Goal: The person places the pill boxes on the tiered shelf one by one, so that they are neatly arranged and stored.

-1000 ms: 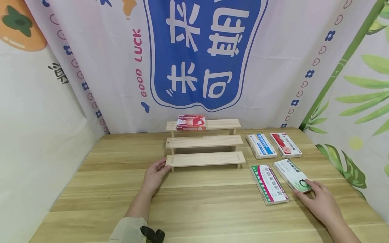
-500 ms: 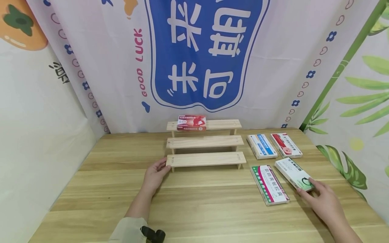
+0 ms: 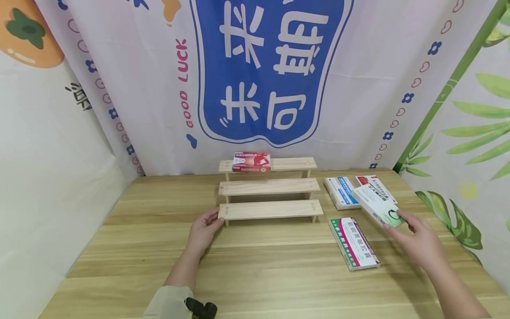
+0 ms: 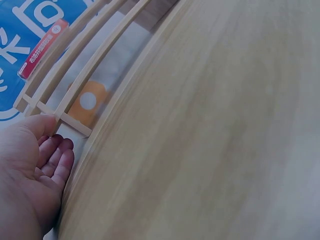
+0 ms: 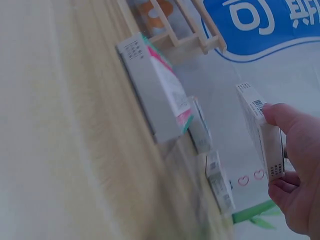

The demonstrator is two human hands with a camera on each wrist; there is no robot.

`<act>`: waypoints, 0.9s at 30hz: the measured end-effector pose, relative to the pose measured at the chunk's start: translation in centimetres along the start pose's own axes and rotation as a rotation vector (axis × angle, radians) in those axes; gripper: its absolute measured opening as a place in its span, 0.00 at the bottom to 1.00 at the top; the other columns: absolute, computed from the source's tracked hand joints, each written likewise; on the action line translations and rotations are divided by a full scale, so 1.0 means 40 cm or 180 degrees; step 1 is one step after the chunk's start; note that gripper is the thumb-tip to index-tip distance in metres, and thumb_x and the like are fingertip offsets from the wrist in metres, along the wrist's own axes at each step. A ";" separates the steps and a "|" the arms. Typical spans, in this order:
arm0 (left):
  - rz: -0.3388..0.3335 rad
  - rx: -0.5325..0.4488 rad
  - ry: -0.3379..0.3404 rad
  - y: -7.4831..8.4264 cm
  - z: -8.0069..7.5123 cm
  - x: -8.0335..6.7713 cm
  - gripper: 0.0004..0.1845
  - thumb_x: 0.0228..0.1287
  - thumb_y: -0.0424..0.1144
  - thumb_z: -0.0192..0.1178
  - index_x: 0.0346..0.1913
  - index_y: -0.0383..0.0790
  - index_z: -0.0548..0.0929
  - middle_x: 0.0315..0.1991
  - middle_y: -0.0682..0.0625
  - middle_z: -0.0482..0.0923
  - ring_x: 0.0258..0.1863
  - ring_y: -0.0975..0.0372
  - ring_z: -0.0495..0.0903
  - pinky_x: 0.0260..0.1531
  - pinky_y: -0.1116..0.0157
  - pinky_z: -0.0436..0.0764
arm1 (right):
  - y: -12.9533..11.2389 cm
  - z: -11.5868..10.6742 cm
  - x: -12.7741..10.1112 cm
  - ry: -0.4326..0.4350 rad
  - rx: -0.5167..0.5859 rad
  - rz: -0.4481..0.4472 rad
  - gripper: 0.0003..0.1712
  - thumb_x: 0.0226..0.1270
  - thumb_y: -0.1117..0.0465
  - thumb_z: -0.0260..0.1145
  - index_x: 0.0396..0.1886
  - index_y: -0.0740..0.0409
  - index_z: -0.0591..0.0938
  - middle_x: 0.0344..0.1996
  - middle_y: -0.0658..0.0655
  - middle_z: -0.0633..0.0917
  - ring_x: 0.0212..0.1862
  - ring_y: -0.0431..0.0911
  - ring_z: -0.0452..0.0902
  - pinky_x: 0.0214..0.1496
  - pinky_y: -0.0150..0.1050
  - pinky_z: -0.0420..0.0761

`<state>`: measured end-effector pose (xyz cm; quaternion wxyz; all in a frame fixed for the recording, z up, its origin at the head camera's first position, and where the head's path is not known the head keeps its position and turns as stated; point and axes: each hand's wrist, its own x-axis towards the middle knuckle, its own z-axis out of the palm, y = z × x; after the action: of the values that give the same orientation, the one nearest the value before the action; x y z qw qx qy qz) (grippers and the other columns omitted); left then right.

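The right hand holds a white box with a green mark by its near end; the thumb and the fingers pinch it, and the box is lifted off the wooden table, tilted in the air. In the right wrist view the thumb lies on the top face of this box and the other fingers are curled under it.

Just behind the lifted box lie two flat boxes side by side on the table: a white and blue box and a white and red box, which the lifted box partly covers from the head camera. In front of it, nearer to the person, a box with pink and green stripes lies flat on the table, just beside the right hand but not touching it.

To the left of these boxes stands a wooden three-step rack. On its top step, at the left part, a red box stands; the middle step and the lowest step carry nothing.

The left hand rests on the table at the left end of the lowest step. Its fingers are relaxed and almost straight, and the thumb touches the end of the step; it grips nothing. In the left wrist view the thumb is against the leg of the rack.

Behind the table hangs a printed cloth with a large blue sign.
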<state>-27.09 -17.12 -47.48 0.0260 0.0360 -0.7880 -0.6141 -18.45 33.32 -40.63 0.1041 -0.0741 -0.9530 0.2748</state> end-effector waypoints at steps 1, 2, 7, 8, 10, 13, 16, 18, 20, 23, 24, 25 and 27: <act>0.0011 -0.0003 -0.0004 0.000 0.000 0.000 0.23 0.53 0.41 0.58 0.54 0.43 0.71 0.53 0.47 0.73 0.54 0.60 0.71 0.54 0.63 0.71 | -0.011 -0.002 0.008 -0.0011 0.0002 -0.0023 0.45 0.52 0.36 0.55 0.63 0.59 0.58 0.58 0.75 0.60 0.51 0.71 0.62 0.44 0.63 0.67; 0.0005 -0.0002 0.0003 0.000 0.000 0.000 0.23 0.53 0.41 0.59 0.54 0.44 0.71 0.53 0.48 0.73 0.53 0.60 0.71 0.54 0.64 0.71 | -0.023 -0.004 0.015 -0.0021 -0.0009 -0.0038 0.45 0.52 0.36 0.55 0.63 0.58 0.58 0.58 0.75 0.60 0.51 0.70 0.62 0.45 0.63 0.67; 0.0011 -0.0021 0.0000 0.001 -0.001 -0.002 0.22 0.53 0.40 0.59 0.53 0.44 0.71 0.53 0.47 0.73 0.53 0.60 0.71 0.54 0.63 0.71 | -0.075 -0.001 0.049 -0.0081 -0.0053 -0.0188 0.46 0.51 0.34 0.54 0.64 0.56 0.57 0.58 0.74 0.60 0.52 0.69 0.62 0.46 0.63 0.67; 0.0003 -0.0026 0.0005 0.002 -0.001 -0.003 0.22 0.53 0.40 0.59 0.53 0.44 0.71 0.52 0.47 0.74 0.53 0.59 0.72 0.54 0.63 0.71 | -0.085 0.002 0.055 -0.0079 -0.0049 -0.0232 0.46 0.51 0.34 0.54 0.64 0.55 0.58 0.58 0.73 0.61 0.52 0.69 0.62 0.47 0.62 0.67; 0.0016 -0.0044 0.0001 0.003 -0.001 -0.004 0.23 0.53 0.40 0.59 0.53 0.43 0.71 0.53 0.46 0.73 0.53 0.59 0.72 0.54 0.62 0.71 | -0.103 0.008 0.067 -0.0092 -0.0010 -0.0309 0.45 0.51 0.34 0.54 0.63 0.54 0.58 0.58 0.72 0.61 0.53 0.68 0.62 0.48 0.62 0.67; 0.0012 -0.0054 0.0011 0.006 -0.001 -0.005 0.22 0.53 0.40 0.59 0.53 0.43 0.71 0.52 0.46 0.74 0.53 0.59 0.72 0.54 0.62 0.71 | -0.128 0.019 0.086 -0.0076 0.0023 -0.0443 0.44 0.50 0.34 0.55 0.63 0.53 0.60 0.58 0.70 0.63 0.53 0.65 0.63 0.49 0.61 0.67; 0.0018 -0.0034 0.0013 0.008 -0.002 -0.007 0.22 0.53 0.40 0.59 0.54 0.43 0.71 0.53 0.46 0.73 0.53 0.58 0.72 0.54 0.61 0.71 | -0.151 0.031 0.106 -0.0083 0.0059 -0.0574 0.43 0.50 0.34 0.56 0.62 0.51 0.61 0.59 0.68 0.63 0.54 0.64 0.63 0.49 0.60 0.67; 0.0013 -0.0029 0.0017 0.009 -0.003 -0.008 0.22 0.53 0.40 0.59 0.53 0.43 0.72 0.53 0.46 0.73 0.53 0.59 0.71 0.54 0.61 0.71 | -0.167 0.040 0.121 -0.0108 0.0038 -0.0624 0.43 0.49 0.33 0.55 0.62 0.50 0.61 0.59 0.67 0.63 0.54 0.64 0.63 0.49 0.61 0.67; 0.0015 -0.0029 0.0008 0.008 -0.003 -0.007 0.22 0.53 0.41 0.59 0.54 0.44 0.71 0.53 0.47 0.73 0.53 0.59 0.71 0.54 0.62 0.71 | -0.181 0.048 0.136 -0.0181 0.0077 -0.0658 0.44 0.48 0.33 0.56 0.62 0.49 0.61 0.61 0.66 0.61 0.56 0.64 0.61 0.51 0.61 0.66; 0.0022 -0.0032 0.0012 0.005 -0.002 -0.005 0.22 0.53 0.41 0.59 0.53 0.44 0.72 0.52 0.47 0.74 0.53 0.60 0.72 0.53 0.63 0.72 | -0.203 0.058 0.158 -0.0286 0.0110 -0.0699 0.44 0.47 0.32 0.56 0.62 0.47 0.61 0.62 0.64 0.60 0.58 0.62 0.60 0.53 0.60 0.65; 0.0019 -0.0027 0.0011 0.004 -0.002 -0.005 0.22 0.53 0.41 0.59 0.53 0.45 0.72 0.52 0.48 0.74 0.53 0.60 0.72 0.53 0.63 0.72 | -0.211 0.060 0.166 -0.0330 0.0122 -0.0710 0.45 0.46 0.32 0.56 0.62 0.46 0.61 0.62 0.63 0.60 0.59 0.62 0.59 0.54 0.60 0.64; 0.0026 -0.0025 0.0014 0.003 -0.002 -0.005 0.23 0.53 0.41 0.59 0.53 0.45 0.72 0.52 0.48 0.74 0.53 0.60 0.72 0.53 0.63 0.72 | -0.218 0.062 0.173 -0.0369 0.0128 -0.0731 0.45 0.46 0.32 0.56 0.62 0.46 0.61 0.63 0.63 0.59 0.59 0.61 0.58 0.55 0.60 0.64; 0.0019 -0.0019 0.0022 0.001 -0.002 -0.004 0.23 0.52 0.42 0.59 0.53 0.45 0.72 0.52 0.48 0.74 0.52 0.60 0.72 0.53 0.63 0.72 | -0.232 0.067 0.186 -0.0429 0.0104 -0.0778 0.44 0.46 0.31 0.56 0.62 0.45 0.61 0.63 0.62 0.60 0.60 0.61 0.58 0.56 0.60 0.63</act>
<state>-26.94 -17.16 -47.40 0.0306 0.0357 -0.7862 -0.6162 -27.09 25.67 -36.68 0.0737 0.0629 -0.9551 0.2799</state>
